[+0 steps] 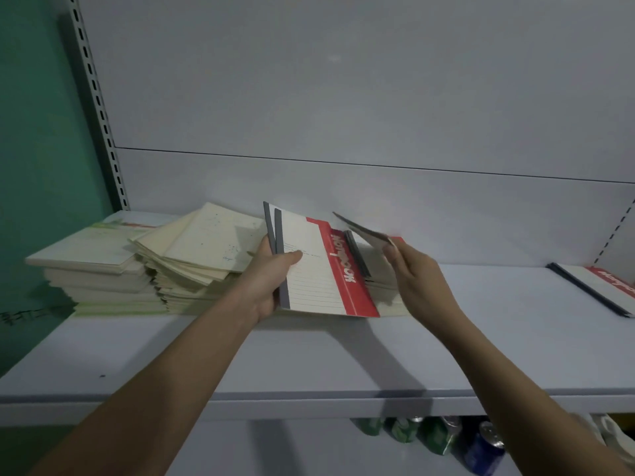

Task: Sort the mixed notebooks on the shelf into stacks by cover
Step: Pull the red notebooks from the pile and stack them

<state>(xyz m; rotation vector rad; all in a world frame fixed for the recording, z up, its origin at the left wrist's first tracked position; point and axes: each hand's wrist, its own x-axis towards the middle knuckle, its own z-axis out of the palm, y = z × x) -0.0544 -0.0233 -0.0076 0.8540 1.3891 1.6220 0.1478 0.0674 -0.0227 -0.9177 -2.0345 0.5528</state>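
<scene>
My left hand (271, 274) grips two red-and-white notebooks (323, 269) by their grey spines, tilted above the shelf (309, 355). My right hand (412, 273) pinches another notebook (364, 230) by its edge, lifted off the pile of notebooks (381, 286) behind it. To the left lie a fanned heap of cream-covered notebooks (202, 249) and a neater stack with a green-tinted cover (92, 266). One red-and-white notebook (598, 286) lies alone at the far right.
The shelf's grey back panel (343, 97) rises behind the piles. A slotted upright (99, 108) and a green wall (37, 132) bound the left side. Several drink cans (446, 438) stand on the level below, at the right.
</scene>
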